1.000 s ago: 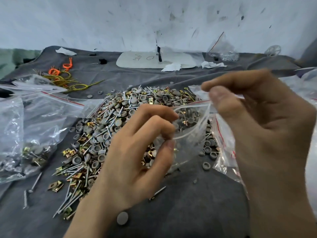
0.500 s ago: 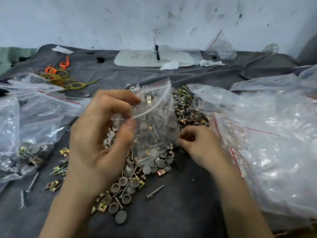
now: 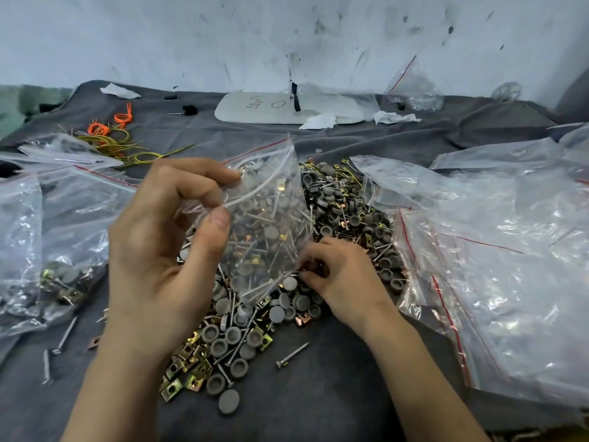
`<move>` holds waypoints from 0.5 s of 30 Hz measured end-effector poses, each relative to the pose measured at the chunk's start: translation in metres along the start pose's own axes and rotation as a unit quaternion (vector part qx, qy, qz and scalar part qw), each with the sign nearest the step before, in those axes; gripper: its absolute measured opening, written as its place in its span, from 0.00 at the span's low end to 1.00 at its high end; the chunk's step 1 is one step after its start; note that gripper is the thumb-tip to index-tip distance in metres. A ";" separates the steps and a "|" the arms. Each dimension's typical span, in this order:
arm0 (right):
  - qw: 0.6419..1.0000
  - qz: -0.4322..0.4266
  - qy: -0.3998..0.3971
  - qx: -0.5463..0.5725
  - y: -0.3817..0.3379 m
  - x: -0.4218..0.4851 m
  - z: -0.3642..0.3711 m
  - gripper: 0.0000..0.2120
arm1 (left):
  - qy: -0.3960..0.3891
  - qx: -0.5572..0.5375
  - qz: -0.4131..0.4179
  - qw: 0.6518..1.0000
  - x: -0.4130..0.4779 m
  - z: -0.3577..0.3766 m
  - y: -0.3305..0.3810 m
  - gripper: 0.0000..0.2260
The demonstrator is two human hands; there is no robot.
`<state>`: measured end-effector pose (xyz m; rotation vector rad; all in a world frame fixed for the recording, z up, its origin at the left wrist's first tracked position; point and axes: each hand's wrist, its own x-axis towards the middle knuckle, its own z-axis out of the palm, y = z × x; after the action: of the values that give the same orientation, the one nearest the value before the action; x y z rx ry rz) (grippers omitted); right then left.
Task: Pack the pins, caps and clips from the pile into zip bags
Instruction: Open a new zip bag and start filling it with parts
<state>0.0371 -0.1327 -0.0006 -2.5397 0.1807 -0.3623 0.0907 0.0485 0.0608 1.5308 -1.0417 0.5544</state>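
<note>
A pile [image 3: 344, 202] of grey caps, metal pins and brass clips lies on the grey cloth in the middle. My left hand [image 3: 165, 247] pinches the open mouth of a small clear zip bag [image 3: 271, 218] between thumb and fingers and holds it up above the pile. The bag looks empty; the pile shows through it. My right hand [image 3: 341, 275] is down on the pile just right of the bag's lower edge, fingers curled and pinching at small brass parts; what exactly they hold is hidden.
Filled zip bags [image 3: 54, 250] lie at the left, a heap of empty zip bags [image 3: 497, 256] at the right. Loose screws [image 3: 291, 355] lie near the front. Orange and yellow wires [image 3: 111, 135] and a white board [image 3: 287, 106] sit at the back.
My right hand has dropped from the bag's mouth down onto the pile. My left hand has lifted the bag and now holds it alone, a little higher.
</note>
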 end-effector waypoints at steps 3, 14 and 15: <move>0.999 0.006 0.019 0.043 0.000 0.001 -0.002 0.03 | 0.004 0.021 -0.008 1.000 -0.003 0.000 -0.004 0.04; 0.878 -0.046 0.319 0.355 -0.019 -0.018 -0.082 0.07 | -0.094 -0.007 0.001 0.996 -0.004 0.015 0.014 0.02; 0.870 -0.082 0.335 0.353 -0.026 -0.022 -0.088 0.06 | -0.109 0.009 0.013 0.994 -0.004 0.019 0.018 0.03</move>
<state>-0.0084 -0.1518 0.0802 -1.6255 0.0645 -1.1425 0.0696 0.0322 0.0625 1.6233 -1.2269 0.4211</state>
